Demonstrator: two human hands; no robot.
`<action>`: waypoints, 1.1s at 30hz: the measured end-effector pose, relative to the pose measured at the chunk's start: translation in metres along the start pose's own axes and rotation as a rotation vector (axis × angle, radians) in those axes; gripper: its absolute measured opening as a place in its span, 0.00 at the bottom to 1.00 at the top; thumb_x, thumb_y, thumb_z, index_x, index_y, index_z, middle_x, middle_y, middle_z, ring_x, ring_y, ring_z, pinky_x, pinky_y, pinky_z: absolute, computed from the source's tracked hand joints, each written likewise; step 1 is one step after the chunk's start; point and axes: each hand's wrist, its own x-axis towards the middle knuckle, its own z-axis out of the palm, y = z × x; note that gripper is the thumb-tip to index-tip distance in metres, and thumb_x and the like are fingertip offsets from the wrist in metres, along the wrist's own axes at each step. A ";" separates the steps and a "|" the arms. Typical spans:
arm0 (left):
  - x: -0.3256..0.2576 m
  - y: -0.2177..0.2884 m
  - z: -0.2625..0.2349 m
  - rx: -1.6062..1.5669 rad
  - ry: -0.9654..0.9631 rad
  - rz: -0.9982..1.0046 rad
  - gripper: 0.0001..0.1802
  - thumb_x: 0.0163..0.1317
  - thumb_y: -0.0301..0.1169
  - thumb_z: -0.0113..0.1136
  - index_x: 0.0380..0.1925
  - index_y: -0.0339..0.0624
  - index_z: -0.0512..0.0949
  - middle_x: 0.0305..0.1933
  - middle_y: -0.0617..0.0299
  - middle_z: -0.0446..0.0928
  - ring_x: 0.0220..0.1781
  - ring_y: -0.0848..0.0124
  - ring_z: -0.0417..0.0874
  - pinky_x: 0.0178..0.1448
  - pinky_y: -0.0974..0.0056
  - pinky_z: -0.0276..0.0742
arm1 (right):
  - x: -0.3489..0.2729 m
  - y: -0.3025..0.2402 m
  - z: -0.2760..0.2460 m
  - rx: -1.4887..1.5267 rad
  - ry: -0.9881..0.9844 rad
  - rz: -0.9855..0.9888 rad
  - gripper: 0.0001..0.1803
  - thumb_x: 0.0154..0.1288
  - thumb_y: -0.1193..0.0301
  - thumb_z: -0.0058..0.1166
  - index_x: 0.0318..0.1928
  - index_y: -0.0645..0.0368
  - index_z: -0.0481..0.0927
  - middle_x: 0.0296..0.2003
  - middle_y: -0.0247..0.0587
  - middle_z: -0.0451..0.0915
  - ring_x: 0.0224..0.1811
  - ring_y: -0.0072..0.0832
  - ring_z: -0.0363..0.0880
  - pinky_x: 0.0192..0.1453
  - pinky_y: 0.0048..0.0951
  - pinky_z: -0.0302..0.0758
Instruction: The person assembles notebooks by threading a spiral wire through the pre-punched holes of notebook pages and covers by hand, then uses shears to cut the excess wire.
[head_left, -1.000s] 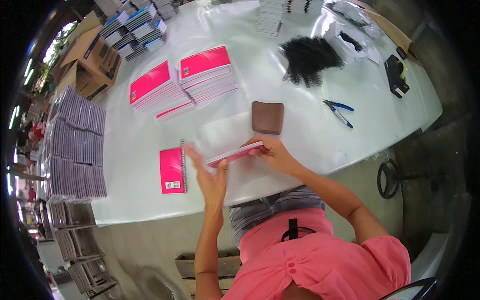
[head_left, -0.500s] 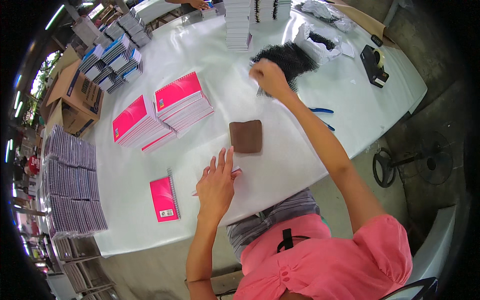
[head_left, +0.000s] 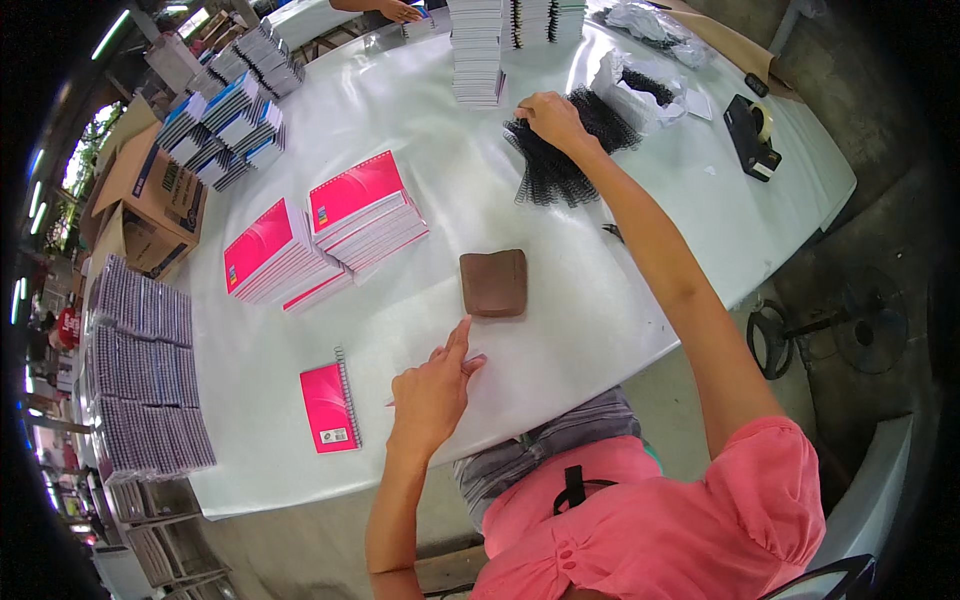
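Observation:
My right hand (head_left: 556, 120) reaches to the far left edge of a tangled pile of black spiral binding wires (head_left: 555, 170), its fingers pinched together on the wires. Near the table's front edge my left hand (head_left: 432, 398) has its index finger stretched out and the others bent in. A thin white-edged thing (head_left: 476, 356) shows beside its thumb, mostly hidden under the palm. Just beyond that fingertip lies a brown square pad (head_left: 495, 284). To the left is a pink spiral notebook (head_left: 328, 405) with its wire along the right side.
Pink notebook stacks (head_left: 360, 195) stand left of centre, wrapped notebook stacks (head_left: 150, 370) at the left edge. A cardboard box (head_left: 160, 205) sits behind. A tape dispenser (head_left: 750, 140) and plastic bag (head_left: 640, 90) lie far right. Another person's hand (head_left: 400, 12) shows at the top.
My right hand has moved farther out across the wire pile, to its far left edge. The fingers of my left hand have curled in, leaving the index finger stretched.

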 end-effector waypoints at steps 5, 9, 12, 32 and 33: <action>-0.002 -0.006 -0.002 -0.016 -0.045 -0.028 0.33 0.67 0.44 0.55 0.71 0.58 0.59 0.30 0.56 0.83 0.26 0.50 0.82 0.30 0.49 0.72 | -0.035 -0.029 -0.040 0.120 0.030 -0.515 0.12 0.63 0.76 0.54 0.47 0.59 0.83 0.33 0.45 0.82 0.38 0.44 0.80 0.48 0.37 0.75; 0.000 -0.006 0.000 0.010 0.032 -0.013 0.32 0.68 0.47 0.54 0.70 0.56 0.61 0.43 0.55 0.83 0.25 0.51 0.82 0.26 0.49 0.72 | -0.116 -0.097 -0.080 0.652 -0.433 -0.377 0.15 0.59 0.81 0.58 0.47 0.60 0.82 0.32 0.40 0.83 0.35 0.33 0.81 0.44 0.33 0.76; 0.004 -0.005 0.006 0.006 0.076 0.015 0.32 0.67 0.49 0.54 0.69 0.57 0.62 0.44 0.56 0.83 0.25 0.52 0.83 0.25 0.50 0.72 | -0.168 -0.119 -0.082 0.824 -0.426 -0.426 0.13 0.56 0.85 0.58 0.43 0.61 0.82 0.30 0.41 0.81 0.32 0.30 0.79 0.41 0.32 0.76; 0.001 -0.005 0.012 0.039 0.141 0.007 0.30 0.66 0.52 0.53 0.66 0.57 0.66 0.42 0.56 0.83 0.25 0.54 0.83 0.24 0.54 0.73 | -0.272 -0.058 -0.095 1.065 -0.344 0.043 0.18 0.56 0.84 0.60 0.48 0.60 0.77 0.43 0.41 0.78 0.47 0.36 0.77 0.55 0.34 0.72; 0.001 -0.006 0.012 0.050 0.142 0.007 0.31 0.66 0.52 0.53 0.66 0.57 0.66 0.43 0.55 0.83 0.25 0.54 0.83 0.25 0.54 0.73 | -0.282 -0.045 -0.095 1.013 -0.328 0.178 0.20 0.55 0.83 0.62 0.49 0.60 0.77 0.43 0.41 0.78 0.48 0.38 0.76 0.57 0.36 0.70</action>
